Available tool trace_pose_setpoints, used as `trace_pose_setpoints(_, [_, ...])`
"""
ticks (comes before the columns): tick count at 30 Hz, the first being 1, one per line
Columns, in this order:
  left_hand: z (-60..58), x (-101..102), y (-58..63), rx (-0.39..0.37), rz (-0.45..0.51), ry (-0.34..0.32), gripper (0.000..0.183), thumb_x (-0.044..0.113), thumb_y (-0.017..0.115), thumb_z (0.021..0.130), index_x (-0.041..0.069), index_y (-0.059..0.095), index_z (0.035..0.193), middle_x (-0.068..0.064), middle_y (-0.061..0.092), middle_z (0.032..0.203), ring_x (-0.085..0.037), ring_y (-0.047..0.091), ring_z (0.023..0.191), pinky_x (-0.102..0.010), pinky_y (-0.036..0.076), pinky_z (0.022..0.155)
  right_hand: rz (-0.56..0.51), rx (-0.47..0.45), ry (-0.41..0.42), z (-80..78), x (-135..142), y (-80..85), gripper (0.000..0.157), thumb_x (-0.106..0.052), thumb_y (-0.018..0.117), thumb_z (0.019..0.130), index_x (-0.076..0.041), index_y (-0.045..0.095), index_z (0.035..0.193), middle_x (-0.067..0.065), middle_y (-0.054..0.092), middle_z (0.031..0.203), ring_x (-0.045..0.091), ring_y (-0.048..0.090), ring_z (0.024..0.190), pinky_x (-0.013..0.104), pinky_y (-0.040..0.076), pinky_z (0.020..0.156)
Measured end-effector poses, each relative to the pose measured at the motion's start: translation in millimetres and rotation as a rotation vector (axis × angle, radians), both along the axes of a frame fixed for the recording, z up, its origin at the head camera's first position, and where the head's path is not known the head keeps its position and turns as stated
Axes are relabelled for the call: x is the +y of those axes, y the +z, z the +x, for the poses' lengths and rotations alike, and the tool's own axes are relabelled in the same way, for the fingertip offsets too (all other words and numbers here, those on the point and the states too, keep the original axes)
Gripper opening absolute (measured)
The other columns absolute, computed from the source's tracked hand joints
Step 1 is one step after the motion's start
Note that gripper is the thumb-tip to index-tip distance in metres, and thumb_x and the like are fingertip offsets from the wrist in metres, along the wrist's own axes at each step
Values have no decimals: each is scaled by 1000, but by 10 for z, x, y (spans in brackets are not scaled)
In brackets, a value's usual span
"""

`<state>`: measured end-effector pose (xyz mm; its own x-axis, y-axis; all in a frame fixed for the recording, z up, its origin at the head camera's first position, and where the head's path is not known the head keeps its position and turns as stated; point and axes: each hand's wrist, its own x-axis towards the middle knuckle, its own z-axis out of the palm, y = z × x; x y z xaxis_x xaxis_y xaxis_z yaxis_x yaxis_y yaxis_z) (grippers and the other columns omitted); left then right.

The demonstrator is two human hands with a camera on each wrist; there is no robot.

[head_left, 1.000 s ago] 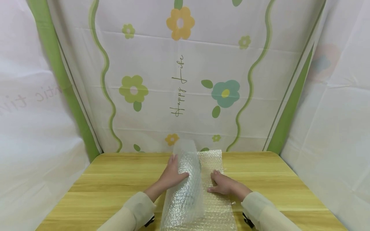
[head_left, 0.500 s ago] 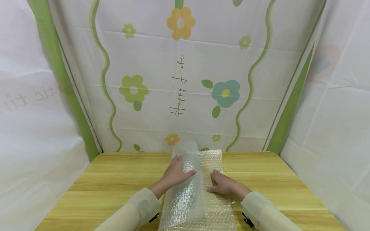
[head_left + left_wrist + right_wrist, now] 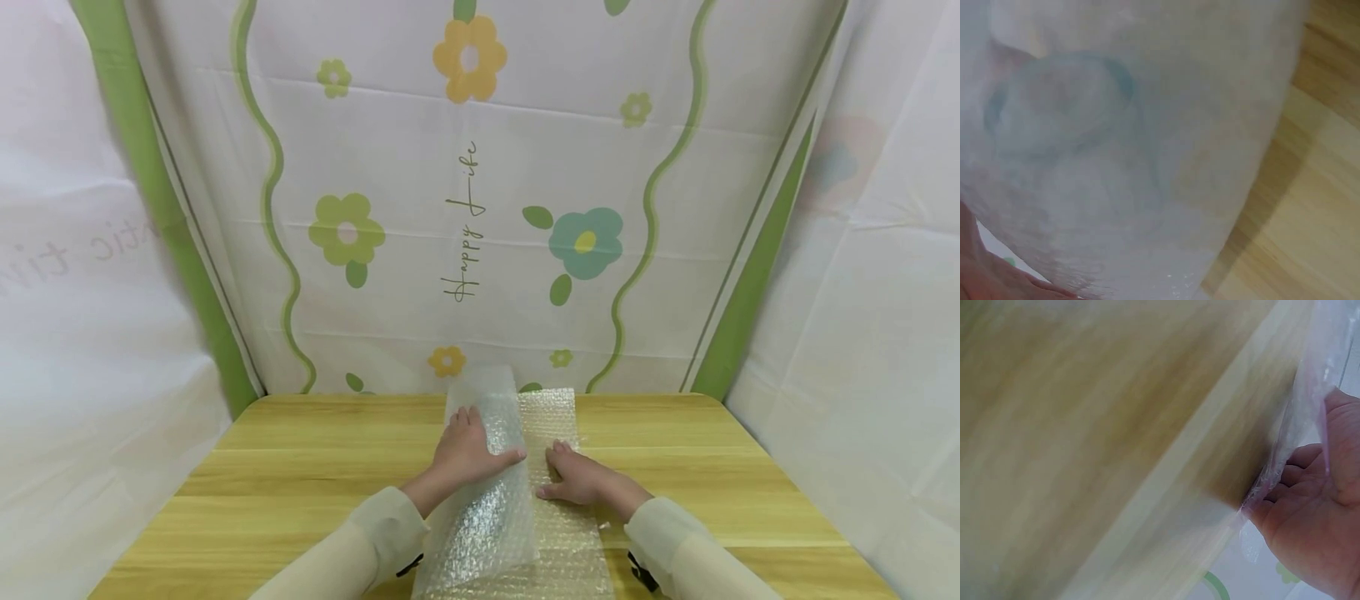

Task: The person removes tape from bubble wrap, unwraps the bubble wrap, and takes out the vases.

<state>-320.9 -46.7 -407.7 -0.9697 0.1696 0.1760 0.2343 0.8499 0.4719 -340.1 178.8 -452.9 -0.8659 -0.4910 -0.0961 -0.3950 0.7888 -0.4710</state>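
A sheet of bubble wrap [image 3: 573, 546] lies lengthwise on the wooden table, with one part folded over from the left. Under that folded layer [image 3: 487, 521], the left wrist view shows a see-through glass [image 3: 1060, 103] with a bluish round rim, blurred by the plastic. My left hand [image 3: 468, 454] rests on the folded layer, fingers pointing away and thumb stretched right to its edge. On the single layer at the right my right hand [image 3: 581, 479] presses down, thumb and fingers apart. The right wrist view shows its fingertips against the wrap's edge; part of them is hidden.
The wooden table [image 3: 300, 483] extends to both sides of the wrap. A white cloth with printed flowers [image 3: 405, 275] hangs behind its far edge, and white cloth walls [image 3: 862, 350] stand left and right.
My left hand has slid to the right, drawing the folded layer slightly right over the sheet. My right hand has stayed in place.
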Motion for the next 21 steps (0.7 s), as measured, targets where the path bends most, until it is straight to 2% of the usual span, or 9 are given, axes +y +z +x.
trace_pose_setpoints(10, [5,-5,-45,-34,3,-17,122,64,74,72,-16,19,146,-38,16,151,-47,18,140,-50,24,112,6,18,9,-16,3,28,79,-36,68,91,17,36,139,43,19,146,51,16,139,56,16,112])
trace_pose_setpoints(21, [-11,-53,-46,-49,69,-14,113,50,78,75,-16,20,146,-37,18,150,-47,21,139,-52,28,110,-11,4,-1,21,-10,41,78,-33,71,89,18,37,138,43,20,145,52,16,138,56,16,113])
